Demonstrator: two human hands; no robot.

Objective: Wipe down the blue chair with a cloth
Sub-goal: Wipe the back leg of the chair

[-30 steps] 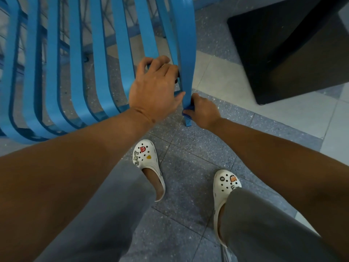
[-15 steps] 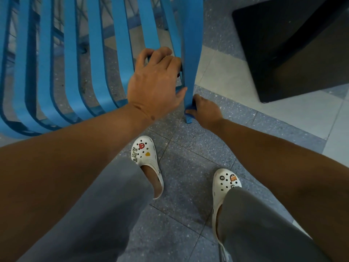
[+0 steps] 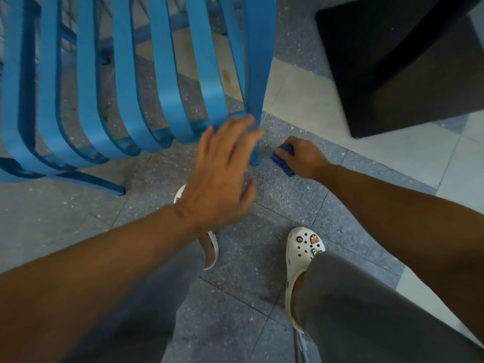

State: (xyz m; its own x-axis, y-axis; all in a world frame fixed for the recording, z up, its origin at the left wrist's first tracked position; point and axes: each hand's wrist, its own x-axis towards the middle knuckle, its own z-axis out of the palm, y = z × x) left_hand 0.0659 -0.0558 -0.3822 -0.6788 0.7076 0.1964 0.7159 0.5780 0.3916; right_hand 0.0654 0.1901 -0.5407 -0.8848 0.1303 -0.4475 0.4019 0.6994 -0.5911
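chair: blue slatted chair (image 3: pixel 167 82), upper left of view, slats run top to bottom and curve at the lower end; rightmost slat ends in a leg on the grey tile floor (image 3: pixel 162 305)
cloth: dark blue cloth (image 3: pixel 281 159), bunched up, low near the floor, just right of that leg's foot
right hand: right hand (image 3: pixel 305 158) fingers curled round the cloth, gripping it; cloth looks just apart from the leg, can't tell if it touches
left hand: left hand (image 3: pixel 222 176) fingers straight and spread, holding nothing, blurred; fingertips over the lower end of the right slats, contact unclear
key relation: leg lies to the left of the cloth hand, long axis runs up and away toward top of frame; right hand is the nearer one for wiping it
step (judgement): likely wiping the leg, low end; next stroke probably goes left onto the leg then along its length
other: white clogs (image 3: pixel 305 247), grey trousers (image 3: pixel 366 310), black box-like object (image 3: pixel 392 64) upper right, well apart
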